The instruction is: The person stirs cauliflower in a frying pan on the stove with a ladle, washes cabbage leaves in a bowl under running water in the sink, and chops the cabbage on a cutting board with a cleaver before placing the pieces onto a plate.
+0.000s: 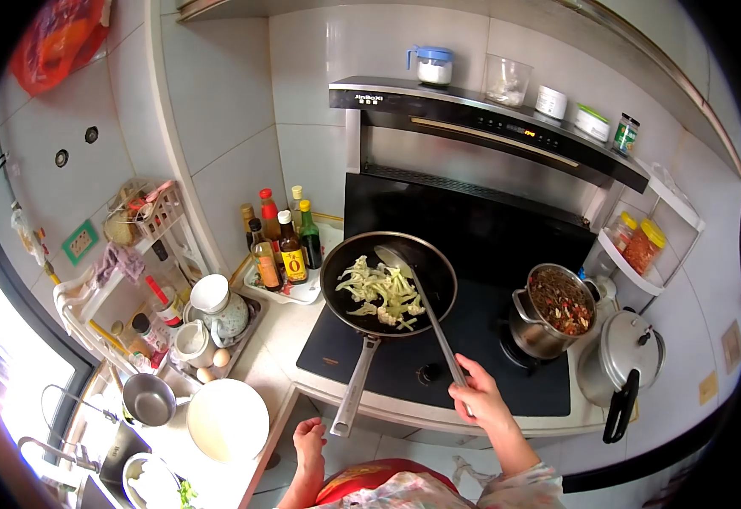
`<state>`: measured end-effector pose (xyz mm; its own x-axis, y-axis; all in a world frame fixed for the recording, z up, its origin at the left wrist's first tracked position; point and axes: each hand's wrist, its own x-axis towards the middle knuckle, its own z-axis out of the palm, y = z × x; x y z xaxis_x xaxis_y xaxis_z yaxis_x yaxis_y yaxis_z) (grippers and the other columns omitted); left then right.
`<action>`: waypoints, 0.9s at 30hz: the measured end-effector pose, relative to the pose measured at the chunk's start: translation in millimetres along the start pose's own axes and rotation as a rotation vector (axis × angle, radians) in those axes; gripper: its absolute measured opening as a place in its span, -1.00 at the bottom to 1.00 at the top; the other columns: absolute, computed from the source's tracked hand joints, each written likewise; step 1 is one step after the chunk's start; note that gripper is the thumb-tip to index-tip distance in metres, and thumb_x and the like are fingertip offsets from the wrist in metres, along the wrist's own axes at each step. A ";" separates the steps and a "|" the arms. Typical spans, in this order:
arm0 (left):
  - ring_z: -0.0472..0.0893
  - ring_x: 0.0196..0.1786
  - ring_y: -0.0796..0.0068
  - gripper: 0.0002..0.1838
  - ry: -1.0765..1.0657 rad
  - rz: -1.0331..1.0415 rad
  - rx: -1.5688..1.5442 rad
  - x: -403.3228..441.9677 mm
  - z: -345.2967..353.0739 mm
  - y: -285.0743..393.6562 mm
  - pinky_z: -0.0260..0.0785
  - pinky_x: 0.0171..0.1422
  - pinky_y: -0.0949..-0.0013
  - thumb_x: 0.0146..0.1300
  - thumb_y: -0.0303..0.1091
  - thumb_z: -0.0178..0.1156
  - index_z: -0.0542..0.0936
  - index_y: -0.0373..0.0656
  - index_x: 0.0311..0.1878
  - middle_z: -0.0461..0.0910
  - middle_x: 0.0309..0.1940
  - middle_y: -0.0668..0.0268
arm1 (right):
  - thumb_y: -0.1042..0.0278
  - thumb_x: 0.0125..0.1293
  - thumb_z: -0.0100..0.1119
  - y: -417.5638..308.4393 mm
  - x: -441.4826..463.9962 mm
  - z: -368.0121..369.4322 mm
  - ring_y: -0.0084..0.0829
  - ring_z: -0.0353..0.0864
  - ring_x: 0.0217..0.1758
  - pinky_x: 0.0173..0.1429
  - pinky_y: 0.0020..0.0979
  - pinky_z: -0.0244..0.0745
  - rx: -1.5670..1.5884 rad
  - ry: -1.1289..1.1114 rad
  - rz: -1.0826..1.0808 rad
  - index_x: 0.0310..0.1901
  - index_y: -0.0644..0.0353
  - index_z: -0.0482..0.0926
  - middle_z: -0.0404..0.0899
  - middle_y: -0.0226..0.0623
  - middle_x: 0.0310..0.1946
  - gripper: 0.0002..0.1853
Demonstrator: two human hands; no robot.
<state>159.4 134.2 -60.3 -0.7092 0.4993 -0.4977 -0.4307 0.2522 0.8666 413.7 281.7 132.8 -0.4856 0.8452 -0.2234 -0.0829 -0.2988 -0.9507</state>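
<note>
A black frying pan sits on the left side of the dark stove, holding pale cauliflower pieces. My right hand is wrapped round the long metal handle of a spatula, whose blade rests in the pan at the upper right of the pieces. Left of the pan's handle and just below its height, my left hand is held with curled fingers, not touching the handle. Whether it holds anything small is hidden.
On the right burner stands a steel pot of dark food with red bits, beside a pressure cooker. Sauce bottles fill a tray at the back left. A white plate, bowls and eggs lie left. The range hood hangs above.
</note>
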 end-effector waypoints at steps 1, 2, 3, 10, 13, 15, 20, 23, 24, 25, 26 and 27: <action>0.48 -0.49 0.60 -0.87 -0.003 -0.007 0.003 -1.1 0.7 -1.1 0.30 -0.45 0.53 0.11 -0.43 0.08 0.54 -0.13 -0.26 0.54 -0.46 0.40 | 0.65 0.10 0.02 0.2 -7.6 -1.9 -0.57 0.31 -0.79 -0.82 -0.55 0.09 -0.029 -0.010 -0.013 0.30 0.17 0.04 0.41 -0.24 -0.53 -0.31; 0.48 -0.49 0.61 -0.87 -0.006 -0.014 0.007 -2.5 1.9 -1.0 0.30 -0.45 0.53 0.11 -0.43 0.08 0.54 -0.13 -0.26 0.54 -0.46 0.40 | 0.67 0.10 0.00 1.5 -13.8 -4.4 -0.57 0.31 -0.80 -0.82 -0.55 0.09 -0.057 -0.019 -0.025 0.30 0.16 0.05 0.42 -0.23 -0.52 -0.31; 0.48 -0.48 0.61 -0.88 -0.011 -0.020 0.011 -3.8 3.7 -0.4 0.30 -0.45 0.53 0.12 -0.43 0.08 0.54 -0.13 -0.26 0.54 -0.46 0.40 | 0.66 0.11 -0.01 3.5 -18.1 -7.5 -0.59 0.31 -0.80 -0.83 -0.55 0.09 0.013 -0.083 -0.039 0.29 0.16 0.08 0.43 -0.22 -0.51 -0.33; 0.47 -0.45 0.62 -0.88 -0.040 0.017 0.030 -2.8 8.1 -6.5 0.30 -0.42 0.54 0.12 -0.41 0.10 0.55 -0.13 -0.27 0.55 -0.46 0.41 | 0.64 0.13 -0.01 10.6 -2.9 -13.4 -0.59 0.27 -0.82 -0.83 -0.54 0.08 0.097 0.019 0.050 0.31 0.22 0.04 0.40 -0.25 -0.54 -0.33; 0.48 -0.42 0.61 -0.87 -0.049 0.028 0.020 -3.4 9.2 0.4 0.30 -0.40 0.51 0.10 -0.40 0.10 0.56 -0.12 -0.26 0.54 -0.45 0.42 | 0.64 0.10 0.00 11.1 11.6 -5.5 -0.61 0.28 -0.80 -0.81 -0.55 0.11 -0.097 0.069 -0.043 0.30 0.17 0.09 0.40 -0.30 -0.53 -0.32; 0.48 -0.40 0.60 -0.86 -0.021 0.020 0.021 -9.4 7.6 3.8 0.30 -0.37 0.50 0.09 -0.40 0.10 0.56 -0.12 -0.26 0.54 -0.44 0.42 | 0.62 0.09 0.02 9.7 18.4 -1.3 -0.63 0.27 -0.79 -0.79 -0.56 0.13 -0.247 0.120 -0.067 0.30 0.13 0.11 0.39 -0.36 -0.55 -0.32; 0.48 -0.29 0.55 -0.78 0.000 0.067 0.019 -7.7 2.2 -4.5 0.33 -0.21 0.48 0.02 -0.42 0.16 0.55 -0.22 -0.21 0.55 -0.39 0.33 | 0.60 0.02 0.03 42.4 56.8 -10.9 -0.58 0.34 -0.63 -0.54 -0.59 0.28 -0.829 0.138 -0.389 0.23 0.11 0.29 0.47 -0.41 -0.52 -0.37; 0.48 -0.29 0.55 -0.76 0.022 0.077 0.006 -15.7 -3.7 9.9 0.33 -0.19 0.49 0.03 -0.41 0.17 0.54 -0.24 -0.19 0.55 -0.38 0.32 | 0.65 -0.07 0.04 25.1 38.3 -12.4 -0.55 0.33 -0.55 -0.39 -0.58 0.30 -1.060 0.160 -0.409 0.19 0.13 0.33 0.48 -0.40 -0.50 -0.34; 0.47 -0.30 0.55 -0.75 0.038 0.051 -0.050 -15.9 -6.3 10.1 0.33 -0.21 0.49 0.04 -0.40 0.17 0.53 -0.24 -0.18 0.54 -0.37 0.33 | 0.70 -0.06 0.00 28.2 36.7 -27.8 -0.59 0.29 -0.64 -0.49 -0.59 0.28 -1.025 0.119 -0.468 0.22 0.13 0.31 0.44 -0.43 -0.55 -0.32; 0.47 -0.30 0.55 -0.73 0.047 0.028 -0.104 -15.1 -9.5 10.4 0.32 -0.23 0.50 0.04 -0.39 0.18 0.52 -0.23 -0.16 0.53 -0.36 0.33 | 0.71 -0.05 -0.01 28.8 32.5 -40.9 -0.63 0.26 -0.68 -0.57 -0.60 0.23 -0.870 0.112 -0.351 0.22 0.13 0.29 0.40 -0.46 -0.58 -0.32; 0.47 -0.31 0.55 -0.72 0.053 0.004 -0.156 -14.6 -13.1 11.2 0.32 -0.24 0.50 0.04 -0.38 0.18 0.51 -0.23 -0.14 0.52 -0.35 0.34 | 0.73 -0.05 -0.02 26.7 28.2 -48.9 -0.66 0.23 -0.73 -0.64 -0.62 0.19 -0.715 0.109 -0.233 0.23 0.14 0.28 0.37 -0.48 -0.60 -0.31; 0.46 -0.32 0.56 -0.64 0.002 -0.039 -0.248 -19.0 -20.7 17.9 0.32 -0.29 0.50 0.06 -0.33 0.20 0.46 -0.21 -0.06 0.50 -0.34 0.35 | 0.74 -0.05 -0.01 19.3 22.5 -45.3 -0.69 0.24 -0.70 -0.63 -0.63 0.19 -0.645 0.109 -0.186 0.23 0.15 0.28 0.37 -0.50 -0.59 -0.31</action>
<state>153.6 112.1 -36.0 -0.6905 0.4911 -0.5310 -0.5813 0.0601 0.8115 440.6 315.1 99.7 -0.4197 0.9071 -0.0323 0.3954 0.1507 -0.9060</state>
